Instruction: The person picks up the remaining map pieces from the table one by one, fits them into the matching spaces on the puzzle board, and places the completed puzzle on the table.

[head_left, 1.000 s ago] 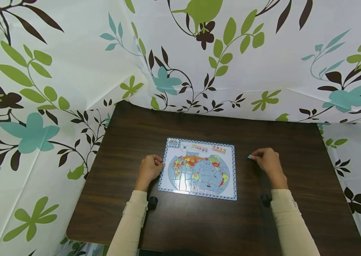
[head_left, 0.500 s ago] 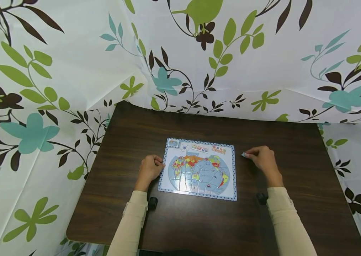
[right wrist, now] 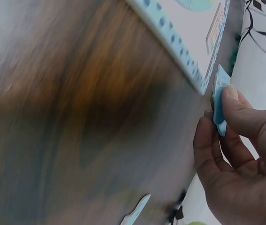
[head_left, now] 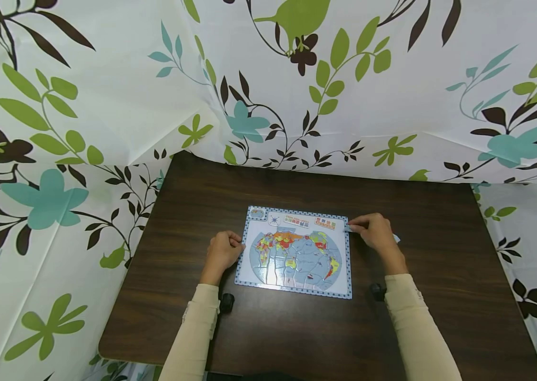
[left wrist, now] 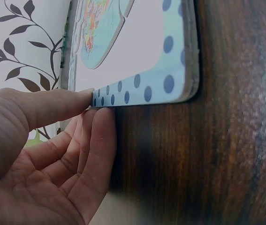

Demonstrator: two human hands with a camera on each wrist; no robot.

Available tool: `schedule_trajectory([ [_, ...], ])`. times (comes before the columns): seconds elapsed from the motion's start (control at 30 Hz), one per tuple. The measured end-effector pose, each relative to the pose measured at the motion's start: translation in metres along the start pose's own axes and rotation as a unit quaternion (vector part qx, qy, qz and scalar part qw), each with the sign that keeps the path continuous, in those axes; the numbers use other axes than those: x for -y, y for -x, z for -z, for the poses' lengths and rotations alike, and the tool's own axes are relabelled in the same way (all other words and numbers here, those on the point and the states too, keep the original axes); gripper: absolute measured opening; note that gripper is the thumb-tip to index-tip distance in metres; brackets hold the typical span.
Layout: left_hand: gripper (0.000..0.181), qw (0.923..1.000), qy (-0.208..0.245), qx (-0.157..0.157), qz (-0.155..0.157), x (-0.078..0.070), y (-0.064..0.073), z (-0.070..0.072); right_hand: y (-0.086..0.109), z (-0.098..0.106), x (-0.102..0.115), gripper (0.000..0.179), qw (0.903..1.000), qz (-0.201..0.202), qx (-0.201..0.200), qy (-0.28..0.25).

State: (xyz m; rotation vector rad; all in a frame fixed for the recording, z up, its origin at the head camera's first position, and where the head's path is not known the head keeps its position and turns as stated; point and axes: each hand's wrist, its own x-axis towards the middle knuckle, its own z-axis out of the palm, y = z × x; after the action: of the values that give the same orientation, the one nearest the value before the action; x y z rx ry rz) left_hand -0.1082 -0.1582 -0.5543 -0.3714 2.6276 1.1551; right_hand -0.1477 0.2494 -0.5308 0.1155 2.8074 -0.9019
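A world map jigsaw puzzle point(head_left: 297, 254) in a white board with a dotted blue border lies flat on the table. My left hand point(head_left: 223, 251) pinches the board's left edge; in the left wrist view, the thumb point(left wrist: 53, 105) lies on the border and the fingers are at the rim. Between the thumb and fingers of my right hand point(head_left: 374, 233) is a small light blue puzzle piece point(right wrist: 221, 98), close to the board's upper right edge. A second puzzle piece point(right wrist: 136, 211) rests on the table, partly behind the right hand in the head view.
The dark wood-grain table point(head_left: 297, 338) reaches to a white curtain point(head_left: 268, 79) printed with leaves and flowers, which stands behind and along the sides. A dark wrist device point(head_left: 227, 302) shows beside the left sleeve, and another point(head_left: 378, 292) beside the right.
My right hand has moved left with the puzzle piece, from the table at right up to the board's edge, uncovering the second piece. The left hand and the board have stayed in place.
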Motion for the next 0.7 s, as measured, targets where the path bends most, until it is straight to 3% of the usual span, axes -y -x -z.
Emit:
schedule_trajectory([
  [0.23,0.015,1.0000,-0.004,-0.004,-0.002,0.001,-0.001,-0.001,-0.006,-0.010,0.018,0.019,0.9997,0.022,-0.012,-0.005],
  [0.7,0.016,1.0000,-0.006,-0.002,0.004,-0.002,0.001,-0.001,-0.009,-0.025,0.047,0.017,0.9995,0.010,-0.009,-0.028],
])
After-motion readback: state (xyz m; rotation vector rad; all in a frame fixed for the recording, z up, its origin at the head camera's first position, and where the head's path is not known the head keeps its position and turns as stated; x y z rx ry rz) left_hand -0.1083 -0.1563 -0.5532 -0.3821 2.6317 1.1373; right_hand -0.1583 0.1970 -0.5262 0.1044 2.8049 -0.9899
